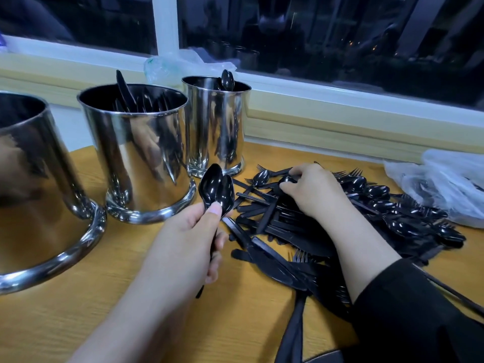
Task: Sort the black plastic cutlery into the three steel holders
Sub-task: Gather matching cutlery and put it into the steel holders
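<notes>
A wooden table (pixel 78 310) with a light, yellowish grain runs up to a pale yellow window sill (pixel 340 113). Behind the sill a white-framed window (pixel 163 24) shows only darkness and faint reflections. A crumpled clear plastic bag (pixel 450 184) lies at the table's right edge, and a second thin plastic bag (pixel 167 65) sits bunched on the sill beside the white upright of the frame.

Three holders (pixel 136 150) stand left on the table (pixel 78 310) — cutlery pile (pixel 327 226) to their right.
</notes>
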